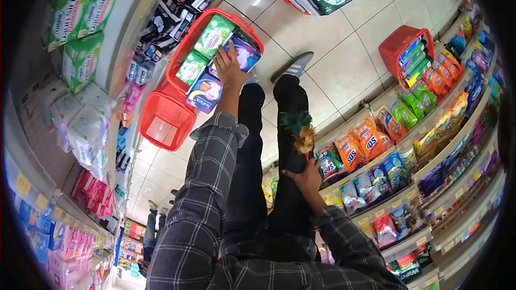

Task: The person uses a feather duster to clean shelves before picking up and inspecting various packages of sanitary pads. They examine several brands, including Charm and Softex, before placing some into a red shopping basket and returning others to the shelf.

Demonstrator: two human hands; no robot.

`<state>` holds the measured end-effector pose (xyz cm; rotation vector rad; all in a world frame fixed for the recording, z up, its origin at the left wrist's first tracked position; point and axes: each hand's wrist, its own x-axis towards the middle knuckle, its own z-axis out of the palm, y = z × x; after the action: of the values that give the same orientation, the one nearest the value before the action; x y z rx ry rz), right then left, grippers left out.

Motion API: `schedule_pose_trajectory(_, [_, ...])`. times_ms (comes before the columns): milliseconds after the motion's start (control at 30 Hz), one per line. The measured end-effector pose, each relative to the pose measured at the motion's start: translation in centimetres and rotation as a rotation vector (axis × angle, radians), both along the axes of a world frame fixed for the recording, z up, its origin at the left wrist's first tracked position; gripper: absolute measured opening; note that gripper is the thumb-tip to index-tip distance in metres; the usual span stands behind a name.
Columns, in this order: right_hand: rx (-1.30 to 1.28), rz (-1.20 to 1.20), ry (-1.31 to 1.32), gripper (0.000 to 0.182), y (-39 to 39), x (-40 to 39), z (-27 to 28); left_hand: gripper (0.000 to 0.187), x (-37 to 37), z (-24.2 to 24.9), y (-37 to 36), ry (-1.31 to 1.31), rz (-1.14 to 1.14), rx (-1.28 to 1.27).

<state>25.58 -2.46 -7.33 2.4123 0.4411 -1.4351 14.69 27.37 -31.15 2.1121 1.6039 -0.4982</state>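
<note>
Head view: my L hand spread loose atop pks, R hand grips duster; I'd press evenly w/o crushing.

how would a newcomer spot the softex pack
Find the red basket under the left hand. Lowest of its packs in the picture is the Softex pack. Purple sets it apart from the green packs, its lower place from the other purple pack.
</note>
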Motion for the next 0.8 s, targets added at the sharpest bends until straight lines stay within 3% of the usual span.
schedule_pose_trajectory(100, [0.002,0.012,0.005,0.092,-0.3,0.2,-0.2,0.133,0.1,-1.1,-0.6,0.017,0.000,0.068])
schedule_pose_trajectory(267, [0.046,0.002,-0.020,0.085,0.9,1.7,1.1,0.123,-0.1,5.4,-0.5,-0.108,-0.191,0.234])
schedule_pose_trajectory(400, [0.160,-0.132,-0.108,0.078,1.1,3.0,1.9,0.119,-0.2,17.6,0.5,-0.161,-0.456,0.133])
schedule_pose_trajectory(533, [0.941,-0.377,-0.134,0.067,3.6,4.9,3.2,0.116,-0.8,30.0,0.7,-0.323,-0.723,0.097])
schedule_pose_trajectory(567, [0.972,-0.336,-0.050,0.068,3.9,5.7,2.6,0.116,-1.0,33.2,0.6,-0.348,-0.798,0.081])
schedule_pose_trajectory(633, [0.929,-0.607,0.389,0.075,10.0,7.0,12.5,0.116,-1.0,39.3,0.9,-0.467,-0.867,0.005])
schedule_pose_trajectory(700, [1.076,-0.441,0.476,0.075,12.8,7.8,16.6,0.119,-0.3,44.7,0.9,-0.488,-0.946,0.047])
schedule_pose_trajectory(767, [1.125,-0.519,0.584,0.058,15.6,7.4,23.0,0.123,0.0,50.6,0.6,-0.522,-0.982,0.137])
schedule_pose_trajectory(800, [1.210,-0.511,0.543,0.062,15.8,7.5,23.4,0.125,0.1,53.3,0.7,-0.535,-1.002,0.197])
